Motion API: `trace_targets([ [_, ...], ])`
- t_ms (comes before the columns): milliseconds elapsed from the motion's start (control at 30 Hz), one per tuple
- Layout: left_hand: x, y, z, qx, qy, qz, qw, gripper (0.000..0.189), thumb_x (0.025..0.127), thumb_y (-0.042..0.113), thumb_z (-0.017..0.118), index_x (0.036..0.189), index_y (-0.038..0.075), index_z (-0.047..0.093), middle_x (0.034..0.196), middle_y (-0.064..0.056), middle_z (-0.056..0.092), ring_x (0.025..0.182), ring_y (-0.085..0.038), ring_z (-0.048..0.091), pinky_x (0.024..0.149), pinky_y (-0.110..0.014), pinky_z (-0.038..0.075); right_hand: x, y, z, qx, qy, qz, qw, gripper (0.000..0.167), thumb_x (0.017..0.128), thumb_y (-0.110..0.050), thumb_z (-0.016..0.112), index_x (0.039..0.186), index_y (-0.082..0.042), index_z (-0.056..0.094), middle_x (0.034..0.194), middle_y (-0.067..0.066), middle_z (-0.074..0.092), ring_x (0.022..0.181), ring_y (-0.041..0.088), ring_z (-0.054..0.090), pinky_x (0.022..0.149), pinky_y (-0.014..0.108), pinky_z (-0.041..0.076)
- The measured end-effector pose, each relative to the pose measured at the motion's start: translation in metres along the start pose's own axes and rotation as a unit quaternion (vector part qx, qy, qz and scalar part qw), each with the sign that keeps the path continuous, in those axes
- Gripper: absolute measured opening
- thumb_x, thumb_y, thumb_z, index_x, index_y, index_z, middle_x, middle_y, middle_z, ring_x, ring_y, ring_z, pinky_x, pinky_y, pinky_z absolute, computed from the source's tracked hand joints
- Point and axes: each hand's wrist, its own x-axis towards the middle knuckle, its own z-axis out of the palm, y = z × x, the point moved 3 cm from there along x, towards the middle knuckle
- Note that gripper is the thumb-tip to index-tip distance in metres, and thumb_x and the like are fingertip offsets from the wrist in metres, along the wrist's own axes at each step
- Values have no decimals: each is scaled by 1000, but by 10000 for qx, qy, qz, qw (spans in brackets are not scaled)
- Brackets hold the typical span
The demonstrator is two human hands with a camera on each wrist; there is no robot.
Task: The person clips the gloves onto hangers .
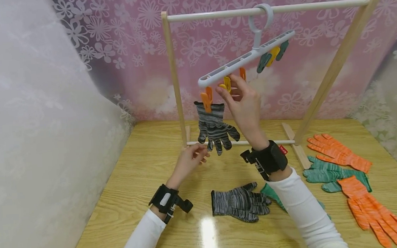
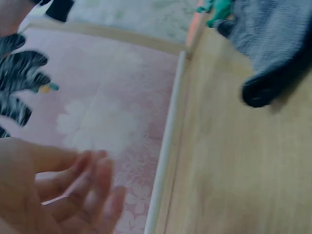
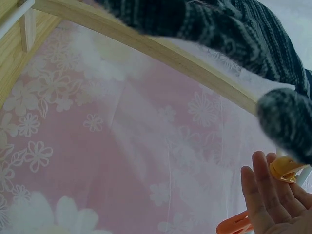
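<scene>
My right hand (image 1: 246, 104) is raised to the white hanger (image 1: 229, 66) and pinches a yellow clothespin (image 1: 228, 84) under its left half; the same yellow clothespin (image 3: 285, 169) shows against the fingers in the right wrist view. Left of it, an orange clothespin (image 1: 206, 101) grips the cuff of a black-and-grey striped glove (image 1: 213, 123), which hangs fingers down. Just below that glove's fingertips is my left hand (image 1: 192, 158), fingers loosely bent and holding nothing, as the left wrist view also shows. A second black-and-grey glove (image 1: 239, 203) lies flat on the table.
The hanger hooks over the white bar (image 1: 205, 15) of a wooden rack (image 1: 173, 76). Another orange clothespin (image 1: 242, 74) and several green and yellow ones (image 1: 264, 62) hang farther right. Orange gloves (image 1: 340, 151) and green gloves (image 1: 328, 174) lie on the table's right side.
</scene>
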Motion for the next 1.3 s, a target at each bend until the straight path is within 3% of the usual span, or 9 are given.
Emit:
trace_targets([
  [67,-7,1,7,595,-418,5,9974,22,105,19,60,118,5,70,103,-13,73,88,-33,71,73,-37,60,0,-1,0,3,-26,39,10000,43,93,-21,75,130,-1,66,109,17,74,89,28,74,81,43,62],
  [133,-14,2,14,1302,-856,20,9878,19,103,22,62,115,9,71,102,-9,73,86,-27,71,69,-28,56,0,-1,-1,17,-41,47,10000,42,94,-20,74,130,-1,66,109,17,74,89,27,74,81,43,62],
  [267,-28,6,27,2625,-1490,185,9532,18,99,32,68,102,15,71,92,1,71,76,-11,64,64,-23,51,-1,-2,-2,60,-43,49,10000,42,94,-19,74,130,0,65,110,18,74,89,29,74,81,46,62],
  [400,-41,8,37,3408,-1748,236,9234,28,93,42,74,91,15,69,78,7,62,64,-5,54,54,-21,44,-1,-3,-2,69,-90,111,9999,43,94,-18,74,132,-1,65,110,17,74,90,30,74,81,45,62],
  [567,-51,9,44,3808,-1933,214,9040,39,84,52,79,91,17,65,75,9,51,63,-6,47,53,-22,41,-1,-3,-3,98,-86,93,9999,43,94,-18,74,132,-1,65,111,17,74,91,30,74,81,45,62],
  [700,-53,9,47,3905,-2021,211,8979,42,77,52,85,92,19,64,77,9,49,65,-7,46,55,-22,40,-2,-2,-3,61,-46,123,9999,43,93,-17,75,132,-2,65,111,16,74,90,29,74,80,44,62],
  [800,-53,8,49,3904,-2032,197,8977,40,75,50,88,90,20,66,78,9,50,65,-6,45,55,-22,40,-2,-1,-4,25,-60,123,9999,43,93,-17,75,132,-1,65,112,16,74,89,28,73,80,40,62],
  [933,-53,8,51,3834,-2042,136,9006,36,74,47,89,87,20,69,78,10,51,65,-5,45,55,-21,40,-2,-1,-5,17,-59,84,9999,43,93,-17,75,131,-1,65,112,17,74,89,29,73,79,37,63],
  [1300,-48,6,48,3598,-2044,68,9103,31,78,40,88,85,18,68,79,10,57,64,-5,46,55,-22,41,-4,-1,-7,75,31,25,10000,41,92,-13,76,130,-2,67,110,18,73,91,31,74,77,49,62],
])
